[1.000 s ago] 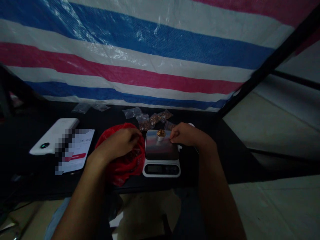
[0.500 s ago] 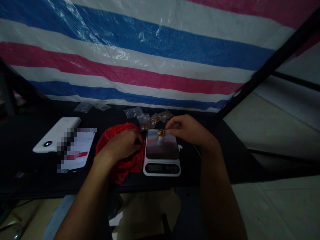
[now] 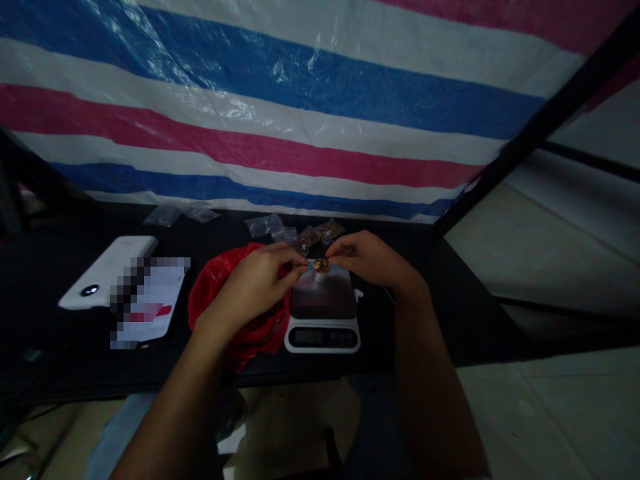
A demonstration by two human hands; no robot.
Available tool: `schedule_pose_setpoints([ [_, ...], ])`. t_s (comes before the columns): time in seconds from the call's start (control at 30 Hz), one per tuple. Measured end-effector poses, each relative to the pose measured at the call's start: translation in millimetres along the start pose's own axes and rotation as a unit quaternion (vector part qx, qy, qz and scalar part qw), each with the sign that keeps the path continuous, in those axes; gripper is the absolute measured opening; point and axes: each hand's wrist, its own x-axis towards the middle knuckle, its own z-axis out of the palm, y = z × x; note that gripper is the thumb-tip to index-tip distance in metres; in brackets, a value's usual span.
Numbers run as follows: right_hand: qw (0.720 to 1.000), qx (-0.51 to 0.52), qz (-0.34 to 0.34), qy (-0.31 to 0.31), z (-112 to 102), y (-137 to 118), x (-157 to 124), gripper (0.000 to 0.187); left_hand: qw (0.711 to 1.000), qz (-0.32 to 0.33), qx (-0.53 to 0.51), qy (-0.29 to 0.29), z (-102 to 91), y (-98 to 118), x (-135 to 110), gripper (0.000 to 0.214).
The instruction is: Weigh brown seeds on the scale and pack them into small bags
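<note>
Working over my little scale [image 3: 323, 303] here. The small metal cup [image 3: 319, 277] sits upright on the far part of its plate, filled with brownish-gold bits. My right hand [image 3: 367, 259] has thumb and finger together at the cup's far right rim; can't tell whether they're gripping it or a loose piece. My left hand [image 3: 273, 273] reaches over the red bag [image 3: 213, 277], fingertips pinched just left of the cup (honestly can't tell if there's a bit between them, it's pretty dark).

My two cents: touch only lightly with the right, since I reckon any push on the rim throws the reading. Work low over the opening so nothing bounces out, one bit at a time, then lift both hands clear before checking the display [image 3: 309, 337].
</note>
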Motion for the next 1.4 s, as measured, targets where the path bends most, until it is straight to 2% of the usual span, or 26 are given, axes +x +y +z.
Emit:
schedule_pose_setpoints([
  [0.17,1.0,0.013,0.003,-0.017,0.7,1.4,0.8,0.015,0.999,0.035,0.009,-0.008,12.9,7.5,2.7,0.019],
  [0.57,0.999,0.012,0.006,-0.031,-0.2,6.4,0.3,0.011,0.997,0.014,0.077,-0.009,21.2,9.4,3.6,0.021],
  [1.03,0.999,0.018,0.013,-0.033,0.0,8.9,0.1,0.009,0.999,-0.016,0.041,-0.008,19.3,10.6,3.5,0.02],
  [1.27,0.999,0.023,-0.001,0.036,-0.7,12.3,2.7,0.014,0.998,-0.05,0.025,0.012,7.6,-11.2,2.7,0.023],
  [1.4,0.998,0.015,-0.006,0.064,10.2,29.2,17.8,0.016,0.991,-0.101,0.068,-0.049,5.6,-25.1,0.7,0.03],
])
